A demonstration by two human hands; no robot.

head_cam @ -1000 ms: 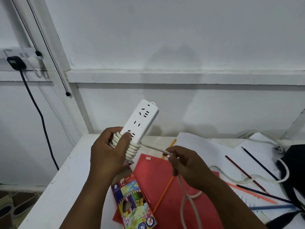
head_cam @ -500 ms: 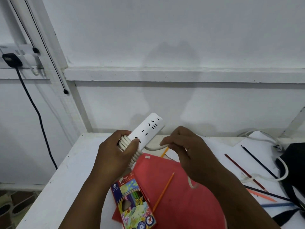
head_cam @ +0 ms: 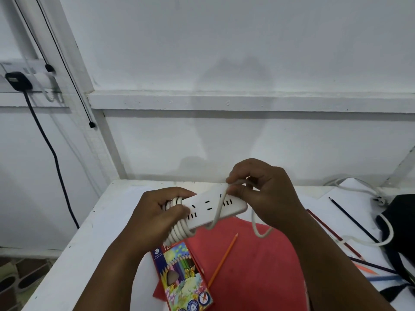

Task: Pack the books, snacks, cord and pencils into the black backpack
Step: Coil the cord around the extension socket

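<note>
My left hand grips a white power strip by its left end, over several turns of its white cord. The strip lies nearly level above the table. My right hand pinches the cord at the strip's far edge, and one strand crosses the strip's face. A slack loop hangs below my right wrist. The cord's tail trails right toward the black backpack at the frame's edge. A coloured pencil box and an orange pencil lie on a red book.
The white table stands against a white wall. Loose pencils lie on white paper at the right. A black plug and cable hang on the left wall. The table's left edge drops to a tiled floor.
The power strip has tipped from upright to nearly level. My right hand rose from below the strip to its far edge, laying another strand of cord across it.
</note>
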